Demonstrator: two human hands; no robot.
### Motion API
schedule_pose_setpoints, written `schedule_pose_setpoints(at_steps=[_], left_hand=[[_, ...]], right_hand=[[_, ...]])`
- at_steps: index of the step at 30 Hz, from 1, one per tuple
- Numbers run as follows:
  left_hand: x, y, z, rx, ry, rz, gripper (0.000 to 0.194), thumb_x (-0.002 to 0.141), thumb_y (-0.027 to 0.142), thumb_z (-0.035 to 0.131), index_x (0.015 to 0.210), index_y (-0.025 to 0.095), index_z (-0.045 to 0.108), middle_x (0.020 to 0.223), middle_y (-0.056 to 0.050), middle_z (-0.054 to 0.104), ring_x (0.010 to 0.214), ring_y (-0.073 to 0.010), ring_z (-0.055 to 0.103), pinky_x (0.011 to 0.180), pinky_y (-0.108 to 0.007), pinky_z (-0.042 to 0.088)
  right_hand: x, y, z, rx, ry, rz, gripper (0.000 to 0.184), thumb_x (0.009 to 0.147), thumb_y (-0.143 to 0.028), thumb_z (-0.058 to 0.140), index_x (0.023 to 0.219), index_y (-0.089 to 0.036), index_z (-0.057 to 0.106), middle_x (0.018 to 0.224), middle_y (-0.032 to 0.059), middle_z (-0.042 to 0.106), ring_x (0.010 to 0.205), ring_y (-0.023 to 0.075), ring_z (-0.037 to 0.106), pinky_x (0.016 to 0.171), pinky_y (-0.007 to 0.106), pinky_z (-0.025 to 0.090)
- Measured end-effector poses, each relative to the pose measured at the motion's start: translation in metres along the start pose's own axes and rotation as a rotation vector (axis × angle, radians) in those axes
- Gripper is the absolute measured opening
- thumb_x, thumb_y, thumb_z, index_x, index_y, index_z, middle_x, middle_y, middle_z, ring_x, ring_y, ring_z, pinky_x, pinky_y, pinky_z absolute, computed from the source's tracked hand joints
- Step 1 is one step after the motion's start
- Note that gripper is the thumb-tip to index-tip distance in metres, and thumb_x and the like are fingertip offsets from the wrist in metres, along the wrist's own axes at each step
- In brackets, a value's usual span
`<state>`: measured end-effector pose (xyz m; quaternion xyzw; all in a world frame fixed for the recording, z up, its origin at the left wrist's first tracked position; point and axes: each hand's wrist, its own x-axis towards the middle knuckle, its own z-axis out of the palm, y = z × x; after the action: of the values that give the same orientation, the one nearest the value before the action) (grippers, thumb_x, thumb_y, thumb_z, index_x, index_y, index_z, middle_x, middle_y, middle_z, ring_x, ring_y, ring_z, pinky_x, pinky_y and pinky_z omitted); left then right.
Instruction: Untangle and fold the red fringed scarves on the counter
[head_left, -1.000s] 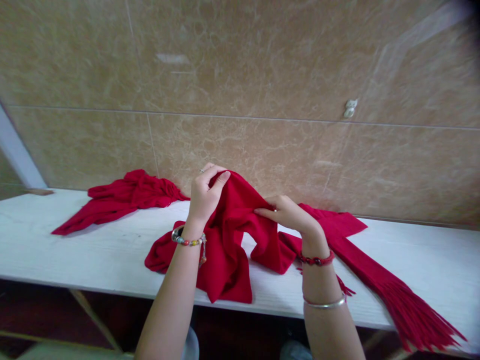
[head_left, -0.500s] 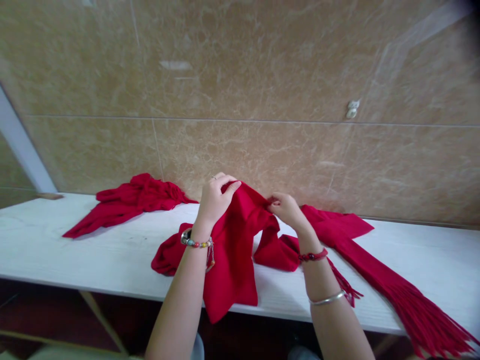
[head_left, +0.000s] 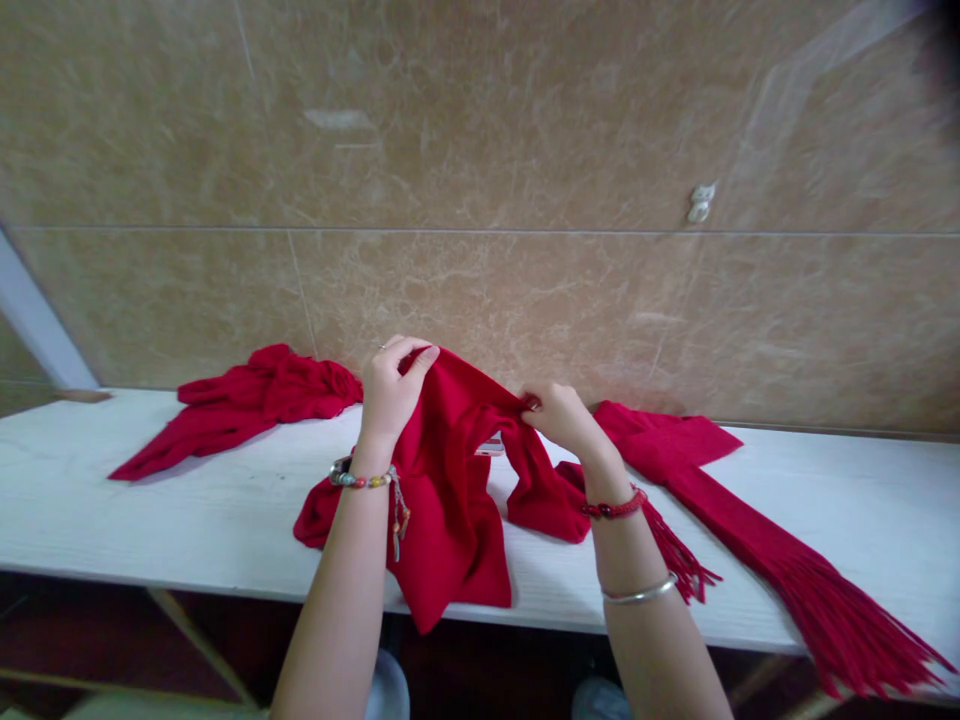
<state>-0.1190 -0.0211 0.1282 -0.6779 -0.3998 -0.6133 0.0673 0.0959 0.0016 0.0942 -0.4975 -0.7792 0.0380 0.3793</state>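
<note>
A red scarf [head_left: 450,480] is lifted above a white table [head_left: 150,520], its lower folds draping onto the top and over the front edge. My left hand [head_left: 390,395] is closed on the scarf's upper edge, thumb and fingers pinching the cloth. My right hand [head_left: 559,415] pinches the same edge a little to the right. Between the two hands the cloth is stretched. The scarf's tasselled end [head_left: 679,560] hangs beside my right wrist.
A second red scarf [head_left: 255,405] lies bunched at the back left of the table. A third red scarf [head_left: 750,530] with a long fringe runs to the right and over the front edge. A tiled wall [head_left: 480,180] stands right behind the table.
Both hands have kept their grip on the scarf. My right hand has gathered the edge closer to the left hand, and the cloth hangs lower over the table's front edge.
</note>
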Motion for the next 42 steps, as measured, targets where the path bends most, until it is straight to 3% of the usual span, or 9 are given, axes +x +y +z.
schedule_pose_setpoints(at_steps=[7, 13, 18, 22, 28, 32, 35, 39, 42], left_hand=[[-0.002, -0.021, 0.007, 0.245, -0.058, -0.112, 0.013, 0.079, 0.021, 0.05, 0.079, 0.016, 0.063, 0.082, -0.005, 0.064, 0.081, -0.0177, 0.057, 0.076, -0.028, 0.042], [-0.018, -0.024, 0.029, 0.149, -0.56, -0.242, 0.024, 0.082, 0.033, 0.05, 0.097, 0.016, 0.06, 0.095, -0.009, 0.065, 0.091, -0.0203, 0.058, 0.081, -0.031, 0.043], [-0.027, -0.019, 0.052, -0.276, -0.834, -0.234, 0.034, 0.078, 0.037, 0.055, 0.104, 0.016, 0.057, 0.097, -0.007, 0.064, 0.086, -0.0182, 0.06, 0.074, -0.027, 0.046], [-0.022, -0.013, 0.052, -0.294, -0.7, -0.162, 0.027, 0.082, 0.036, 0.047, 0.086, 0.014, 0.063, 0.085, -0.003, 0.066, 0.079, -0.017, 0.059, 0.072, -0.027, 0.045], [-0.014, -0.003, 0.044, -0.133, -0.431, -0.093, 0.023, 0.084, 0.026, 0.045, 0.074, 0.015, 0.062, 0.08, -0.002, 0.065, 0.078, -0.0157, 0.058, 0.074, -0.025, 0.042], [-0.009, 0.008, 0.035, -0.098, -0.263, -0.043, 0.021, 0.084, 0.025, 0.044, 0.074, 0.015, 0.06, 0.079, -0.002, 0.064, 0.077, -0.015, 0.057, 0.073, -0.024, 0.042], [-0.005, 0.014, 0.023, -0.092, -0.163, 0.007, 0.021, 0.085, 0.026, 0.044, 0.074, 0.015, 0.059, 0.076, -0.002, 0.063, 0.075, -0.0141, 0.056, 0.072, -0.022, 0.042], [-0.001, 0.015, 0.01, -0.008, 0.046, 0.032, 0.021, 0.086, 0.027, 0.044, 0.075, 0.016, 0.058, 0.075, -0.002, 0.061, 0.075, -0.0135, 0.055, 0.07, -0.021, 0.041], [0.0, 0.008, 0.009, 0.103, 0.081, 0.03, 0.021, 0.086, 0.026, 0.043, 0.075, 0.016, 0.058, 0.076, -0.002, 0.06, 0.075, -0.0141, 0.055, 0.072, -0.022, 0.041]], right_hand=[[-0.004, -0.016, -0.018, 0.046, 0.69, 0.045, 0.015, 0.066, -0.012, 0.045, 0.074, -0.019, 0.055, 0.075, 0.0039, 0.06, 0.072, 0.0166, 0.054, 0.067, 0.028, 0.042], [-0.006, -0.016, -0.001, -0.157, 0.203, -0.006, 0.019, 0.063, -0.003, 0.044, 0.067, -0.018, 0.055, 0.068, 0.0044, 0.059, 0.068, 0.0164, 0.053, 0.064, 0.026, 0.038], [-0.002, -0.027, 0.003, -0.093, 0.264, -0.082, 0.017, 0.064, -0.006, 0.046, 0.069, -0.017, 0.057, 0.069, 0.0039, 0.061, 0.066, 0.0148, 0.053, 0.062, 0.024, 0.038], [-0.002, -0.024, -0.005, -0.072, 0.299, -0.025, 0.018, 0.065, -0.007, 0.046, 0.072, -0.017, 0.06, 0.07, 0.0033, 0.063, 0.066, 0.0146, 0.054, 0.063, 0.024, 0.039], [-0.002, -0.005, -0.002, -0.156, -0.107, 0.076, 0.025, 0.063, -0.003, 0.05, 0.076, -0.017, 0.067, 0.074, 0.0052, 0.067, 0.07, 0.016, 0.059, 0.063, 0.023, 0.04], [0.0, 0.009, 0.009, -0.262, -0.14, 0.103, 0.032, 0.063, 0.0, 0.045, 0.077, -0.017, 0.068, 0.078, 0.0076, 0.069, 0.077, 0.0184, 0.06, 0.066, 0.024, 0.04], [0.0, 0.01, 0.004, -0.201, 0.106, 0.139, 0.032, 0.064, -0.003, 0.043, 0.079, -0.018, 0.066, 0.074, 0.0062, 0.067, 0.075, 0.0183, 0.06, 0.067, 0.025, 0.041], [-0.005, -0.004, -0.021, -0.071, 0.769, 0.107, 0.03, 0.065, -0.007, 0.04, 0.084, -0.019, 0.06, 0.082, 0.0053, 0.063, 0.078, 0.0179, 0.057, 0.071, 0.029, 0.044], [-0.007, -0.007, -0.028, -0.086, 0.83, 0.093, 0.032, 0.063, -0.006, 0.038, 0.085, -0.019, 0.057, 0.087, 0.0062, 0.06, 0.081, 0.0182, 0.055, 0.073, 0.03, 0.043]])
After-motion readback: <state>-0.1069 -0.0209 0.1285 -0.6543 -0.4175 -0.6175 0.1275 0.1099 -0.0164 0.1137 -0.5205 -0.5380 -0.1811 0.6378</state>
